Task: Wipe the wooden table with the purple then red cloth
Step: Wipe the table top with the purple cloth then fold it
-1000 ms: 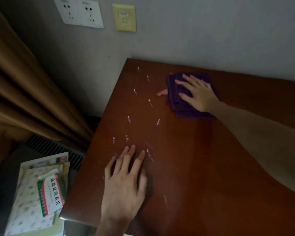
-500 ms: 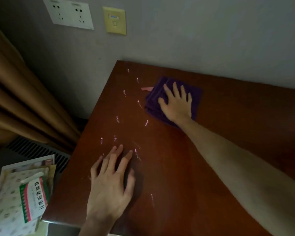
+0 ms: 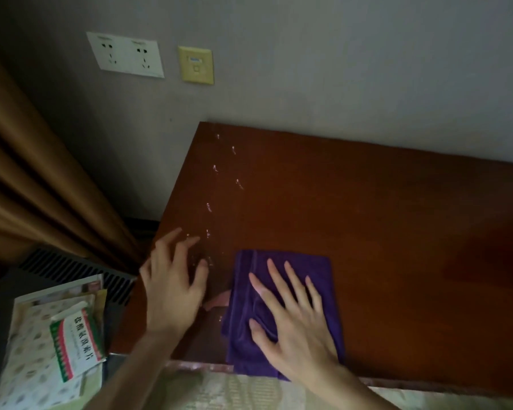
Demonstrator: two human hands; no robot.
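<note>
The folded purple cloth [image 3: 319, 266] lies on the dark wooden table [image 3: 382, 232], and its lower end hangs over the near edge. My right hand [image 3: 296, 329] presses flat on it with fingers spread and the thumb bunching the fabric. A small pink-red piece [image 3: 218, 301] peeks out from under the cloth's left side; I cannot tell what it is. My left hand [image 3: 172, 294] rests flat on the table near its left edge, holding nothing. A line of water droplets [image 3: 209, 207] runs along the left part of the tabletop.
The table stands against a grey wall with white sockets [image 3: 125, 54] and a yellow plate [image 3: 195, 65]. A brown curtain [image 3: 42, 202] hangs to the left. Below it are a vent grille [image 3: 71, 270] and a medicine box [image 3: 77, 341] on papers.
My right hand has dragged the purple cloth from the far side of the table back to the near edge. My left hand has stayed near the left edge.
</note>
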